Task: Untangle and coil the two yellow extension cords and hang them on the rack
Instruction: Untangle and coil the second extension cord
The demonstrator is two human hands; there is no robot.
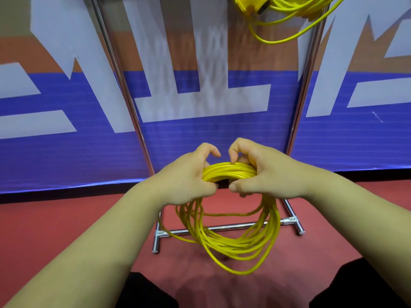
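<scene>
A coiled yellow extension cord (233, 241) hangs in loops in front of me, its top bundle gathered between both hands. My left hand (189, 176) grips the bundle on its left side and my right hand (258, 172) grips it on its right, fingers curled round the strands. Another yellow extension cord (287, 10), with a yellow socket block, hangs at the top of the metal rack (133, 112), with one loop drooping below it.
The rack's two chrome uprights rise on either side of my hands, and its base bar (224, 227) and feet rest on the red floor (44, 223). A blue, orange and white banner (200, 134) stands close behind the rack. My dark-trousered legs fill the bottom edge.
</scene>
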